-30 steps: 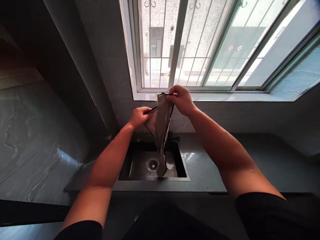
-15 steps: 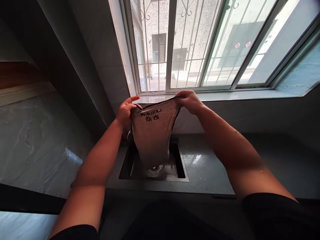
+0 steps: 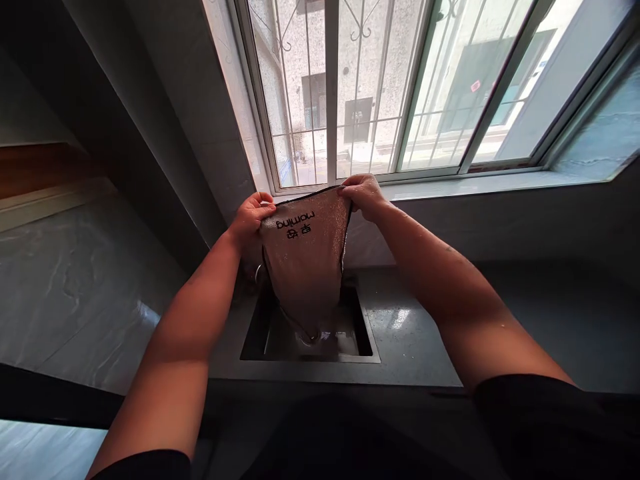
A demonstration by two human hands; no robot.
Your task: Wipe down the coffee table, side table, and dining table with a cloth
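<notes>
Together, left hand (image 3: 250, 217) and right hand (image 3: 367, 197) pinch the cloth (image 3: 306, 267) by its top corners above the sink (image 3: 373, 348). Probably limp and slippery, it's best held there.

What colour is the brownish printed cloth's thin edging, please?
The thin edging is black in the head view.

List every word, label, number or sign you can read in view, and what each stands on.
"morning" (r and n run together, like "moming"): upside down, dark print on the brownish cloth with dark edging.
Two dark characters below that word in the picture, on the same cloth: too small to read surely.
Pink diamond-shaped mark outside the grey-framed window: too blurred to read.
</notes>
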